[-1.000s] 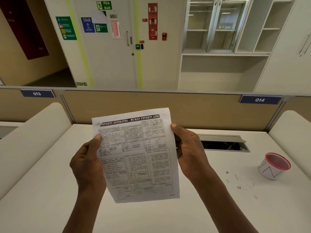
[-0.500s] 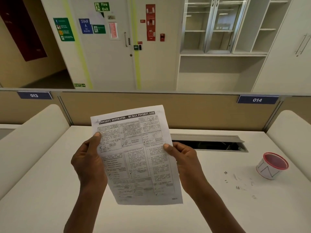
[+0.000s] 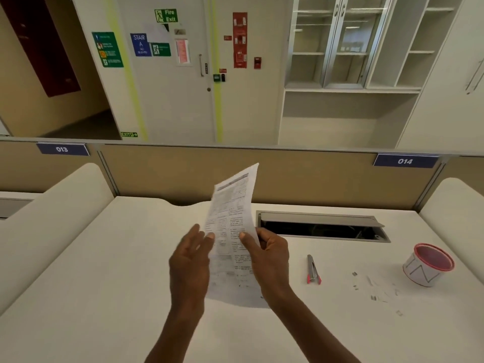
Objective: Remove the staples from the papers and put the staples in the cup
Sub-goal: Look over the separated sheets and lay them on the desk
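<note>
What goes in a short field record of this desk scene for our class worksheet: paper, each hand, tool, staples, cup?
paper: printed sheet held upright above the desk, turned nearly edge-on
right hand: pinches the paper's right edge, thumb in front
left hand: open, fingers straight, fingertips at the paper's left edge
tool: staple remover lying on the desk, right of the hands
staples: loose staples scattered on the desk beside the cup, not in it
cup: white with red rim, tilted, at right; contents not visible
</note>
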{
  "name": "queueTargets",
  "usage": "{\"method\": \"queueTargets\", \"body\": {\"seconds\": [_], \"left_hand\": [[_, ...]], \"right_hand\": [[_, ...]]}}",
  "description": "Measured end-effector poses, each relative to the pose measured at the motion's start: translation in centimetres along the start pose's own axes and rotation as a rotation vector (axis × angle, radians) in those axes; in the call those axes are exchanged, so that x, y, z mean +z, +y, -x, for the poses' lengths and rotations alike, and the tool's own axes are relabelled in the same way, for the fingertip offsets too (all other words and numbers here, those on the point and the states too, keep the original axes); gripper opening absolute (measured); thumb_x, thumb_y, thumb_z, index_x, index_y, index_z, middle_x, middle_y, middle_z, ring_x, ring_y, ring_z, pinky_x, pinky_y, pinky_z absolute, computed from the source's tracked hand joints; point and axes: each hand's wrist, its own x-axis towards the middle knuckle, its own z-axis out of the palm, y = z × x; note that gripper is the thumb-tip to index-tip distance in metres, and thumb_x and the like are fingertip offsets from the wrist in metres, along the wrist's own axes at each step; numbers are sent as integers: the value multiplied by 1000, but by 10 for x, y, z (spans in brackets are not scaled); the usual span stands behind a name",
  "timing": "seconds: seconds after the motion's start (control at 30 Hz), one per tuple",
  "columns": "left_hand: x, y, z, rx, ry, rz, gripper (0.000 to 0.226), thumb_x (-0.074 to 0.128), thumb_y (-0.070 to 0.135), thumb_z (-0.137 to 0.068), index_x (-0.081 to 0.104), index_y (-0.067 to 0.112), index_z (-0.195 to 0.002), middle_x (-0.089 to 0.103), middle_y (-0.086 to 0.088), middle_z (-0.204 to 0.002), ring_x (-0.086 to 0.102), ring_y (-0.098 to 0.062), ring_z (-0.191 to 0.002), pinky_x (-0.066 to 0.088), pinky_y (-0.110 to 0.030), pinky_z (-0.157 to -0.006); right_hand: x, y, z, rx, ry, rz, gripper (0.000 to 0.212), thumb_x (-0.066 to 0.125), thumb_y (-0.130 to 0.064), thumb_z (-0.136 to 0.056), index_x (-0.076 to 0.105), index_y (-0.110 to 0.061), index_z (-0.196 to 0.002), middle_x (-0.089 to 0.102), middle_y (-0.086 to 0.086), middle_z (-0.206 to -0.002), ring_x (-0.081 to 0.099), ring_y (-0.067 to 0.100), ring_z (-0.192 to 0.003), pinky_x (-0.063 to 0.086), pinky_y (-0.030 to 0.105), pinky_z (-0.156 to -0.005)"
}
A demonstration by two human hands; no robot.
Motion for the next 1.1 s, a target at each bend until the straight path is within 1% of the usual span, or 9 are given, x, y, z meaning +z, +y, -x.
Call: {"method": "queueTargets", "body": {"seconds": [0.23,0.33,0.43,0.57,0.67,0.77,0.83,0.97,1.1], "left_hand": [[1,-6,3,-103,-188,75,35,59,34,-92,61,29,-126,69,5,-117,67,-15,-106,56,-45,-90],[-5,-12,-4,-98,-202,77,30,58,31,-93,61,31,-123,69,7,-118,68,-20,-105,56,-43,-89],[-11,-21,-14,-106,-133,28,20,50,27,-98,65,34,-109,71,7,-113,69,-19,-100,57,-36,-85],[-16,-30,-27,-73,-60,-131,23,41,31,-102,63,34,-98,71,2,-107,69,-21,-93,57,-44,-84],[-20,-30,-35,-37,-40,-187,27,36,32,-103,62,30,-95,71,1,-97,70,-21,-84,59,-41,-76],[-27,-30,-45,-34,-39,-143,29,36,29,-104,64,29,-98,72,2,-96,71,-21,-87,59,-44,-78],[-31,-31,-52,-32,-24,-136,29,36,28,-104,64,30,-97,72,3,-97,70,-20,-88,58,-42,-79],[-37,-37,-70,-45,23,-142,29,37,28,-103,64,31,-95,71,6,-95,68,-15,-86,53,-32,-73],[-40,-51,-93,-79,51,-199,30,36,29,-103,63,24,-92,69,6,-95,64,-20,-87,51,-37,-79]], "right_hand": [[45,12,17,-98,-139,58,17,57,-25,-95,70,-34,-100,74,-12,-98,71,13,-89,61,35,-76],[55,20,29,-217,-215,239,26,56,-26,-95,59,-31,-121,58,-19,-131,51,-4,-119,34,12,-106],[57,24,32,-300,-270,300,33,57,-18,-95,57,-23,-128,51,-22,-132,40,-27,-113,24,-7,-94],[48,37,24,-169,-304,294,38,62,-24,-91,55,-25,-128,54,-18,-130,47,-12,-114,35,9,-103],[27,54,5,-86,-163,439,47,63,-26,-90,47,-23,-135,45,-14,-138,37,-6,-121,26,2,-99],[3,75,-20,29,-107,534,75,68,-44,-81,33,-20,-144,37,-1,-147,33,19,-135,34,37,-112],[-11,84,-32,137,-158,480,81,69,-52,-79,30,-24,-144,46,-5,-139,44,21,-128,42,45,-107],[-31,102,-37,287,-370,301,31,57,-29,-94,53,-24,-124,66,-5,-120,64,14,-104,53,43,-95],[-28,118,-33,278,-305,259,7,59,-16,-92,65,-16,-96,74,-1,-94,69,12,-81,56,23,-67]]}}
